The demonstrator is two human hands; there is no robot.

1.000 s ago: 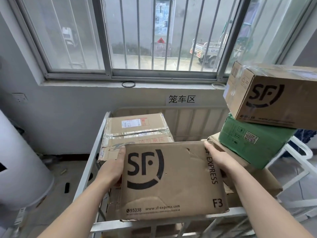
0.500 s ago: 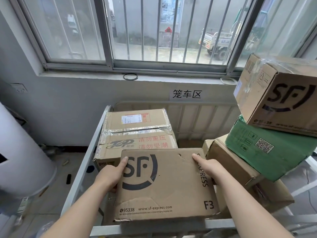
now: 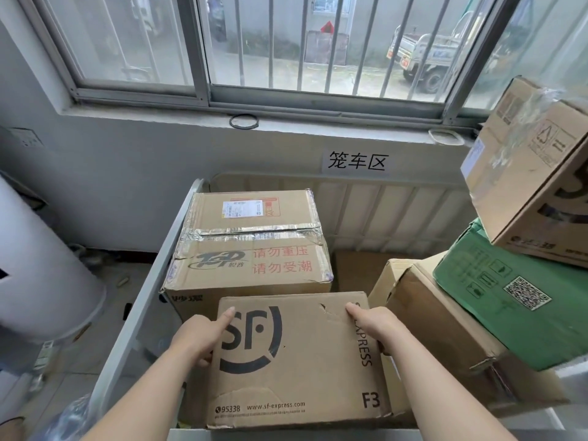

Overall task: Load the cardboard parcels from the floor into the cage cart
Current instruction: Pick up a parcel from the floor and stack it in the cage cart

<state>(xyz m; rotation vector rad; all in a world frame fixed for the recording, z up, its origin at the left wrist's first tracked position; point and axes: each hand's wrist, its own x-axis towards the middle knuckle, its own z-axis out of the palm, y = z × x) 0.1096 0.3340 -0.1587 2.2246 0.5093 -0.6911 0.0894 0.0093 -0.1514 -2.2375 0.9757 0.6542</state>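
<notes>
The SF box (image 3: 296, 361) has dropped lower into the cart (image 3: 149, 297), in front of the taped box (image 3: 251, 246) and beside the right stack (image 3: 445, 338). My left hand (image 3: 200, 338) and right hand (image 3: 372, 326) clamp its side edges, thumbs on top, likely to keep it level.

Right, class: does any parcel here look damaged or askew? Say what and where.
Yes. The held box has a small tear near its top edge, by the right hand, and scuffed card at its lower left. On the right, the top box sits tilted on the green box.
</notes>
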